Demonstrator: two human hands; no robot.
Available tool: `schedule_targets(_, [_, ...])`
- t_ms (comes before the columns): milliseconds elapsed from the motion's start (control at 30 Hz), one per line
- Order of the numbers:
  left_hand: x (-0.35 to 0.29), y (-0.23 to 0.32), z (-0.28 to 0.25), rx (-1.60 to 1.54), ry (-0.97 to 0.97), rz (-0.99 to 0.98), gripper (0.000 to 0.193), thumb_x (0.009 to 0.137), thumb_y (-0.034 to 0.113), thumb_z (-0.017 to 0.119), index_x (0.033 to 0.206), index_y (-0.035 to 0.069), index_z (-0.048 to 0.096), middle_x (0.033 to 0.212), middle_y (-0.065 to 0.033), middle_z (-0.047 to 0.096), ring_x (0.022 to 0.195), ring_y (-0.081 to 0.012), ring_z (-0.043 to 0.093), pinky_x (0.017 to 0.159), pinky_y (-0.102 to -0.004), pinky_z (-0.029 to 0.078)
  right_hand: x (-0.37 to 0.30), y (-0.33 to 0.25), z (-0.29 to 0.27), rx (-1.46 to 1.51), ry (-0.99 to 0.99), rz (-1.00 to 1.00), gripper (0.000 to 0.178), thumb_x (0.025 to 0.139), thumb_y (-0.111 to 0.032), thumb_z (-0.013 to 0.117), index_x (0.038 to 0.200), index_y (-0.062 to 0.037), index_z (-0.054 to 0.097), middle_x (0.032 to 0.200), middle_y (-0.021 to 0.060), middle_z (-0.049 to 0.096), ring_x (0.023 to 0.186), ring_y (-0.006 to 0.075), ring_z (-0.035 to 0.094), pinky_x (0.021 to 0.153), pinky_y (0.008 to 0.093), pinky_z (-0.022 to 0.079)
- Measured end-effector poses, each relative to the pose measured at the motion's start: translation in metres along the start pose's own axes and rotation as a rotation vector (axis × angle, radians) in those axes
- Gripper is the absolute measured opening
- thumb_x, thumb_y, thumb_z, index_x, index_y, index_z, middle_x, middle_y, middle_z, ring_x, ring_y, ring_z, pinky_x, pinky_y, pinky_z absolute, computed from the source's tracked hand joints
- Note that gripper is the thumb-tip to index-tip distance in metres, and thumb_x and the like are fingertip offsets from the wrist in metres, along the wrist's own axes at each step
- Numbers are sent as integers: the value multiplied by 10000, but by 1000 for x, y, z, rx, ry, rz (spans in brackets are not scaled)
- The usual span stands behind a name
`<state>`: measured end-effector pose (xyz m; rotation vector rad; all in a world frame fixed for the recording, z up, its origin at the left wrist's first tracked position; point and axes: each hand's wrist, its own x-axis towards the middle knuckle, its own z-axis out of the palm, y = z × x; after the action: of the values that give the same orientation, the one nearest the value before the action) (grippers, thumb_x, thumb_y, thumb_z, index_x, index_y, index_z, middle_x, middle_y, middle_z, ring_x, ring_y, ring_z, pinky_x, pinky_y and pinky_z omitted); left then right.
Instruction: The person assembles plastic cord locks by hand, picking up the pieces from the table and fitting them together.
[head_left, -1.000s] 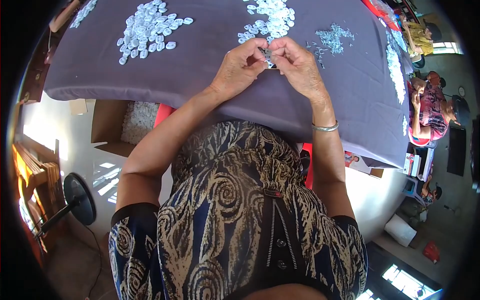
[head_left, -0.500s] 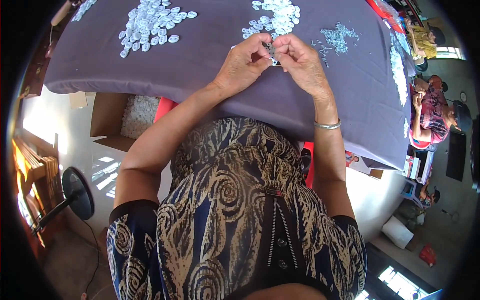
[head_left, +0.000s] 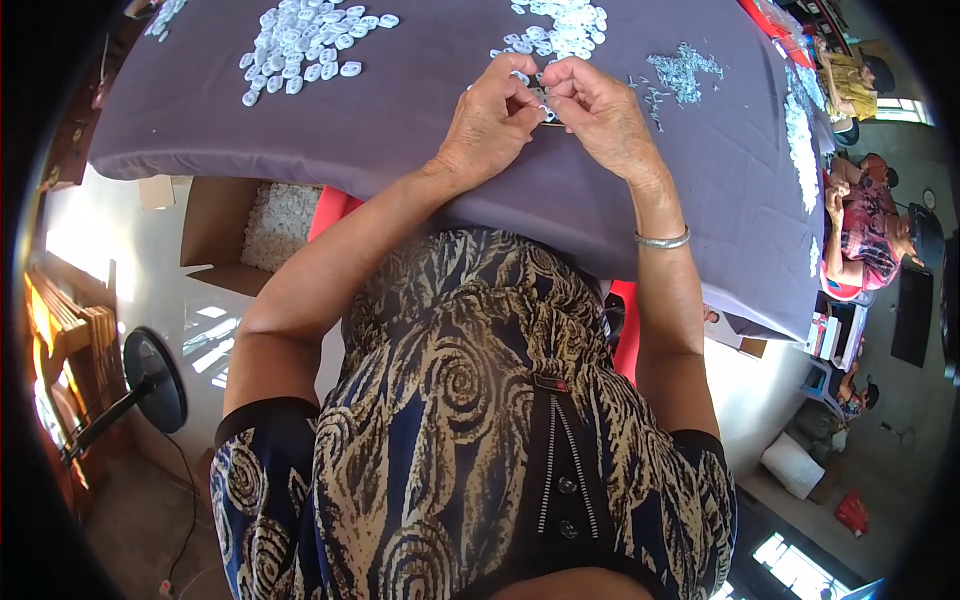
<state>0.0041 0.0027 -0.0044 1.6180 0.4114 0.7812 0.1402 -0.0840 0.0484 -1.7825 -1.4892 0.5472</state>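
Over the dark cloth near the table's front edge, my left hand [head_left: 490,120] and my right hand [head_left: 603,115] meet fingertip to fingertip. The left fingers pinch a small white plastic piece [head_left: 547,113], mostly hidden by the fingers. My right thumb and forefinger are pressed together right beside it; whatever they hold is too small to make out. Just beyond the hands lies a heap of white oval plastic pieces [head_left: 570,28]. To the right of my right hand is a scatter of tiny thin silvery pieces [head_left: 685,75].
A second heap of white oval pieces [head_left: 300,42] lies at the far left of the table [head_left: 400,110]. Below its front edge stands an open cardboard box [head_left: 225,225] of white bits. A black fan [head_left: 155,380] is at left. Other people [head_left: 868,235] sit along the right side.
Both hands have shifted slightly away from my body, still together. My right wrist has moved a little to the right. The white piece remains between the fingers.
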Motion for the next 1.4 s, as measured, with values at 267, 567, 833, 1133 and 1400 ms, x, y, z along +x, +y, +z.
schedule_targets(267, [0,6,-1,-81,26,-87,331,822,-4,575,1109,37,415,786,-80,623,676,-137,602,607,-274,529,2,2,1,24,13,5,136,878,-27,566,1014,-41,575,774,-36,588,678,27,515,589,199,453])
schedule_targets(567, [2,1,-3,-74,12,-32,336,835,7,578,1125,13,410,807,-86,631,701,-126,606,612,-268,544,6,-14,-7,-93,-23,49,116,861,-73,562,961,-32,605,748,-21,581,655,45,499,584,218,434])
schedule_targets(833, [5,-2,-8,-150,12,-32,329,833,-16,590,1118,25,430,793,-70,627,688,-99,588,595,-247,535,6,-6,-20,273,92,213,161,893,-155,550,944,-28,634,713,-17,573,621,45,479,559,192,403])
schedule_targets(1133, [19,-2,-33,-141,128,62,322,825,-22,604,1106,4,449,786,-57,615,697,-89,575,568,-227,509,-11,28,-48,157,262,159,93,871,-119,618,921,-47,648,714,-26,576,600,22,470,525,174,379])
schedule_targets(1400, [26,-12,-46,-161,296,49,304,820,-19,611,1092,16,480,818,-71,608,704,-104,576,566,-233,505,-9,27,-25,-7,134,48,69,863,-104,628,904,-55,655,752,-50,579,657,22,470,562,193,390])
